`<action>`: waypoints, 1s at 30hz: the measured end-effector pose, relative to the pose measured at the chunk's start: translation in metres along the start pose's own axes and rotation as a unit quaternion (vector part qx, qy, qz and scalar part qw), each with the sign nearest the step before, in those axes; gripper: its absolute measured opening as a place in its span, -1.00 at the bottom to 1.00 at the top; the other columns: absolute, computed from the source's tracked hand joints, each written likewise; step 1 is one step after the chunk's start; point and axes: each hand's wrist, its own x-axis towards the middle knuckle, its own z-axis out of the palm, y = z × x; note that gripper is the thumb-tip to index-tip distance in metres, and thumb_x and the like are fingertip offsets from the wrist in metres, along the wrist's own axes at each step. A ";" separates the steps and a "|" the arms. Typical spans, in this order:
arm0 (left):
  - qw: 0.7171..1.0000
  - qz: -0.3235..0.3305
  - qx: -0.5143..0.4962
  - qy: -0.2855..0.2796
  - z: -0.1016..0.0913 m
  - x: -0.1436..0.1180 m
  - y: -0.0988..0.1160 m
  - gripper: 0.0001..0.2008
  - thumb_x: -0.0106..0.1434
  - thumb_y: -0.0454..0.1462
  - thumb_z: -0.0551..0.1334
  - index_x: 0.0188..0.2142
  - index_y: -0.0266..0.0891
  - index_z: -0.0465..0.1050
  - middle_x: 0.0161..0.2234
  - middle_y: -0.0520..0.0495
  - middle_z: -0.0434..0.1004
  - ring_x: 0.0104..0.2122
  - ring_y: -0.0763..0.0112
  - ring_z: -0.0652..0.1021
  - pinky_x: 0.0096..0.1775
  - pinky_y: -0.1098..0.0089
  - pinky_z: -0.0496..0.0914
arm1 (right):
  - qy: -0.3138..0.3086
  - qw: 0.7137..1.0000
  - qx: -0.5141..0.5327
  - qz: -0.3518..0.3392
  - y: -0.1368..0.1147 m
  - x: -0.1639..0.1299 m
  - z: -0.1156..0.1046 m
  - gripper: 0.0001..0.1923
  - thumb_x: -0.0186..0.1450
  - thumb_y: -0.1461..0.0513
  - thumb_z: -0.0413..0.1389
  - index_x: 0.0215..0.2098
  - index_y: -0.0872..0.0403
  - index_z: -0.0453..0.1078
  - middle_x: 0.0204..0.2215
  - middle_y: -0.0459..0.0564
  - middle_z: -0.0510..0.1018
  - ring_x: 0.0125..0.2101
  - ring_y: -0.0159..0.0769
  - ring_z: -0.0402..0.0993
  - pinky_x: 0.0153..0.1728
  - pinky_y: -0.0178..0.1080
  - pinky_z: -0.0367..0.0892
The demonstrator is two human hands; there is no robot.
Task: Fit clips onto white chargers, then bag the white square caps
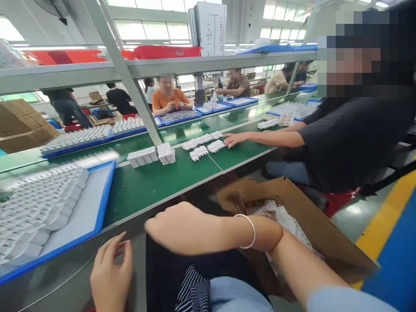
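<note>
My left hand (110, 273) is low at the front, fingers apart and pointing up, holding nothing, just below the near edge of the green table (156, 182). My right hand (175, 227), with a white bracelet (250, 232) on the wrist, reaches across to the left at that same edge. It is knuckles up with the fingers curled under and hidden. A blue tray (102, 203) packed with small white plastic parts lies on the table to the left, nearest my left hand.
Clusters of white parts (152, 155) sit mid-table. A co-worker in a black shirt at the right rests a hand (234, 138) by more white parts (203, 145). An open cardboard box (325, 234) stands beside my right arm. Other people sit across the table. A slanted metal post (130, 82) holds a shelf.
</note>
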 end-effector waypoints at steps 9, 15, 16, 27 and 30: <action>0.969 -0.108 0.144 -0.167 0.033 -0.092 -0.086 -0.45 0.16 -0.04 0.08 0.01 -0.38 0.43 -0.14 -0.30 0.55 -0.06 -0.03 0.54 0.03 0.01 0.42 | -0.076 0.775 0.270 0.566 -0.048 -0.183 0.263 -0.68 0.39 0.14 0.12 0.05 0.13 0.37 -0.02 0.07 0.49 -0.11 -0.21 0.51 -0.11 -0.06 0.47; 0.977 -0.087 0.123 -0.154 0.048 -0.102 -0.081 -0.39 0.15 -0.06 0.12 0.12 -0.37 0.35 -0.09 -0.29 0.53 -0.06 0.00 0.54 0.04 -0.01 0.42 | -0.024 0.735 0.236 0.635 -0.119 -0.220 0.320 -0.72 0.40 0.31 0.05 0.06 0.08 0.41 0.12 0.09 0.43 0.13 -0.16 0.35 0.13 -0.05 0.31; 0.980 -0.077 0.113 -0.141 0.051 -0.100 -0.078 -0.40 0.15 -0.07 0.13 0.12 -0.37 0.35 -0.09 -0.29 0.53 -0.07 0.02 0.55 0.04 -0.01 0.42 | -0.012 0.731 0.229 0.643 -0.119 -0.221 0.325 -0.67 0.39 0.36 0.00 0.08 0.07 0.40 0.17 0.11 0.39 0.19 -0.16 0.28 0.19 -0.08 0.23; 0.988 -0.040 0.061 -0.136 0.069 -0.107 -0.071 -0.49 0.21 -0.14 0.16 0.13 -0.31 0.33 -0.06 -0.25 0.50 -0.12 0.16 0.56 0.02 0.06 0.44 | -0.038 0.628 0.254 0.735 -0.075 -0.221 0.358 -0.47 0.37 0.37 -0.10 0.30 0.22 0.09 -0.12 0.28 0.56 -0.16 -0.08 0.57 -0.15 -0.17 0.36; 0.990 -0.040 0.057 -0.124 0.067 -0.110 -0.076 -0.49 0.21 -0.15 0.16 0.12 -0.32 0.34 -0.07 -0.26 0.51 -0.13 0.14 0.56 0.00 0.05 0.45 | -0.049 0.621 0.261 0.737 -0.079 -0.216 0.359 -0.49 0.40 0.38 -0.18 0.31 0.19 0.08 -0.10 0.28 0.56 -0.18 -0.10 0.58 -0.19 -0.19 0.36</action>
